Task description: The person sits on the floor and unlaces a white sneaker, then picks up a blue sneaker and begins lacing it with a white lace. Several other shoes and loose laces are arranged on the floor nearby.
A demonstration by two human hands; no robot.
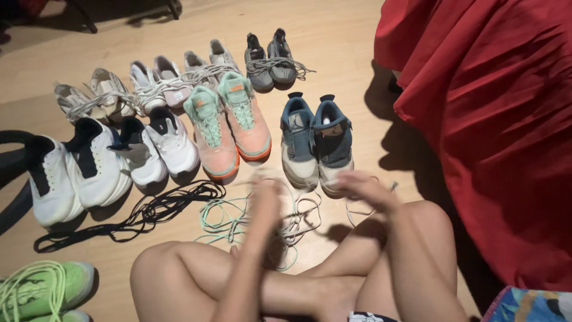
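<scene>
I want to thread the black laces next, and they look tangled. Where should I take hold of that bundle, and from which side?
Probably take the black laces at the thick looped bunch near the white shoes, coming from above with the left hand. There the strands lie gathered on the wooden floor; the long tail trailing left is thin and flat, so harder to pinch.

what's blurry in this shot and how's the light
Head view: both hands are motion-smeared, the left hand worst, the right hand less so; the shoes stay sharp, such as the blue-grey pair. Light is warm and uneven, with hard dark shadows beside the red fabric and dim corners.
</scene>
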